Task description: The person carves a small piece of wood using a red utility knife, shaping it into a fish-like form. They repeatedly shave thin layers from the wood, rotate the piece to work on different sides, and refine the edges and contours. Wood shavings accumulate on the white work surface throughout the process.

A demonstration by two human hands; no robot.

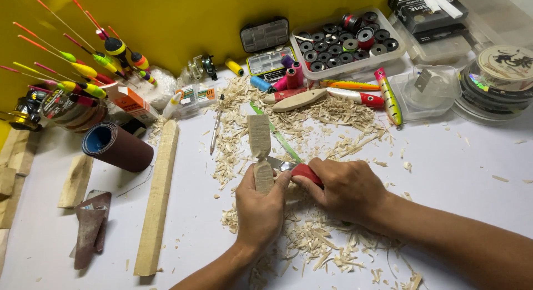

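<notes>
Left hand [260, 208] clamped round pale, half-carved wooden block [260, 151], upright over the shavings-strewn white table [461, 156]. Right hand [347, 188] closed on red-handled carving knife [300, 169], blade at the block's notch. Risk: blade slipping toward the left thumb, just beside the cut.

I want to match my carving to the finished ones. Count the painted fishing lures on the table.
3, near the back right: an orange lure, a red-and-white lure below it, and a multicoloured lure beside them. Others may be hidden.
</notes>
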